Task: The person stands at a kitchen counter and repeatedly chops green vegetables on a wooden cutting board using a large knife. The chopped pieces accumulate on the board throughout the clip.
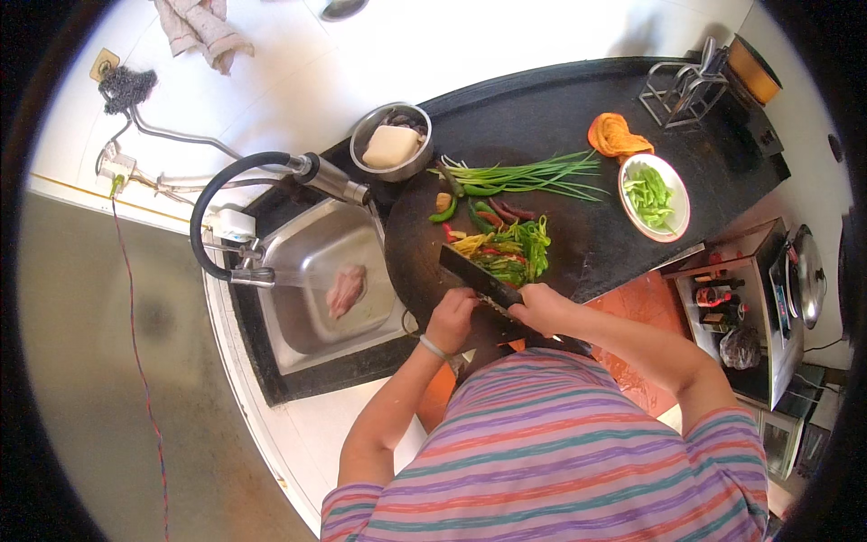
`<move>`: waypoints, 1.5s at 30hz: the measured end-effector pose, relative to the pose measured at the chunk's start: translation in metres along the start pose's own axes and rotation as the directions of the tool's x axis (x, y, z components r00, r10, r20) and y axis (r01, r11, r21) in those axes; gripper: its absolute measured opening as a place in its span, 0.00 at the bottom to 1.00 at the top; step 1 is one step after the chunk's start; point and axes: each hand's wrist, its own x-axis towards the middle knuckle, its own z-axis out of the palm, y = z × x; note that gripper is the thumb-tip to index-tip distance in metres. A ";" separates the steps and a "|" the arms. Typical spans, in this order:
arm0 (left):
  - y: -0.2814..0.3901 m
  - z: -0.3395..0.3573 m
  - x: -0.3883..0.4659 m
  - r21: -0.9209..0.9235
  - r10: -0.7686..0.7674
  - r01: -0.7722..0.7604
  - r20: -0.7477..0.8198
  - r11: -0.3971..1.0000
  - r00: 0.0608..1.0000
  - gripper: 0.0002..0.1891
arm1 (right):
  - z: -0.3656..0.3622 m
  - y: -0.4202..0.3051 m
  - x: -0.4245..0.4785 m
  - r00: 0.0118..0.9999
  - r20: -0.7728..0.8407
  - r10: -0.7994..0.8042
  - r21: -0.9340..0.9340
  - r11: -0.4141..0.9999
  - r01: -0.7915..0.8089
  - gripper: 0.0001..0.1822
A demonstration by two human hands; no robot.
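Observation:
My right hand (pixel 542 309) is closed round the handle of a cleaver (pixel 477 276), whose dark, wide blade slants up to the left over a round dark cutting board (pixel 420 264). Just left of the blade is my left hand (pixel 452 317), its fingertips near the cutting edge; what they touch is too small to tell. Beyond the blade lies a heap of sliced green and red peppers (pixel 504 261). Whole green chili peppers (pixel 482 215) and dark red ones (pixel 518 209) rest behind it. Spring onions (pixel 535 176) stretch across the board's far side.
At left, water runs from a flexible faucet (pixel 254 276) into a steel sink (pixel 298 345) holding raw meat (pixel 347 291). A steel bowl (pixel 428 152) stands beyond the board. To the right are a bowl of sliced green peppers (pixel 650 196), an orange cloth (pixel 620 137) and a metal rack (pixel 677 95).

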 end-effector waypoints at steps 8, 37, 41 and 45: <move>-0.020 -0.028 0.047 -0.038 -0.289 0.301 -0.413 0.953 0.864 0.13 | -0.016 0.001 -0.023 1.000 0.027 0.009 0.079 0.997 -0.011 0.19; -0.009 -0.051 0.152 -0.284 -0.265 0.236 -0.070 0.929 0.962 0.09 | -0.060 0.013 -0.017 0.997 0.060 -0.055 -0.340 0.938 0.073 0.19; 0.015 -0.067 0.073 0.027 -0.056 0.058 -0.065 0.998 0.996 0.12 | -0.060 0.018 -0.015 0.995 0.053 -0.079 -0.327 0.941 0.092 0.18; 0.016 -0.034 0.019 0.154 0.074 -0.078 0.028 0.985 0.997 0.12 | -0.056 0.019 -0.012 0.996 0.060 -0.067 -0.366 0.927 0.084 0.17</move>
